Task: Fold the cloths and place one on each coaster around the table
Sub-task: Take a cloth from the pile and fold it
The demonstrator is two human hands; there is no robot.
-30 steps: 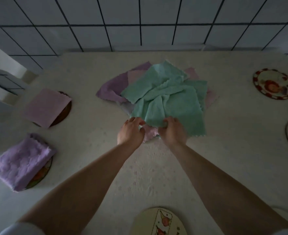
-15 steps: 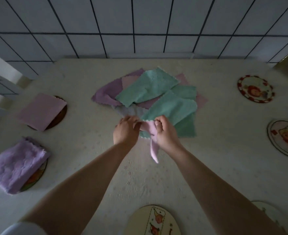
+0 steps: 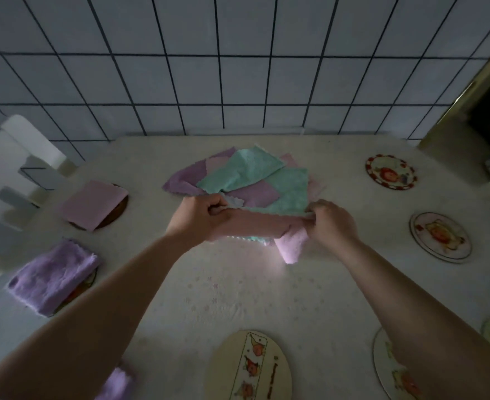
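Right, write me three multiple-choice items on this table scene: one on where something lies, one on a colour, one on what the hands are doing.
1. Where does the folded lilac cloth lie?
A. on a coaster at the table's left edge
B. on top of the middle pile
C. on the floor

2. What colour is the cloth stretched between the hands?
A. teal
B. pink
C. white

3. What is the state of the two hands?
A. both flat on the table
B. one gripping, one idle
C. both gripping the same cloth

Answers:
1. A: the lilac cloth covers a coaster whose rim peeks out beneath it at the left.
2. B: the pink cloth spans from hand to hand, in front of the cloth pile.
3. C: the left hand and the right hand each curl round one end of it.
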